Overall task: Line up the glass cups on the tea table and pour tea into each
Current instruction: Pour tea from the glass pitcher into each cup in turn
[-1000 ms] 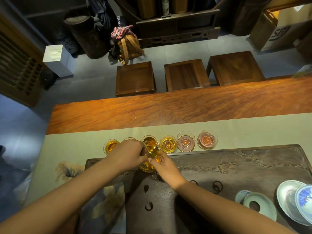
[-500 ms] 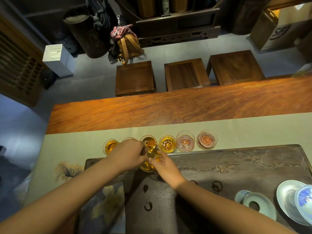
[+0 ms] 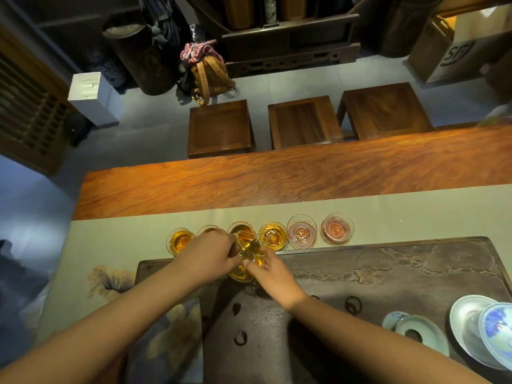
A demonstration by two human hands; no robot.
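Dark carved stone formed the tea tray [image 3: 388,273] across the lower frame, with pale saucers [image 3: 421,332] at lower right. Just above centre, the left hand [image 3: 205,259] was closed around a glass pitcher [image 3: 250,249] of amber tea, tilted forward; the right hand [image 3: 270,273] pinched its near side with the fingertips. Beyond lay the row of glass cups [image 3: 273,235] on the grey-green runner [image 3: 415,214]: the four at left held tea, the two at right appeared unfilled. Judged step: pouring into the third cup. The next move calls for shifting the spout rightward to the empty cups. Compared with the earlier frames, hands and pitcher had barely moved.
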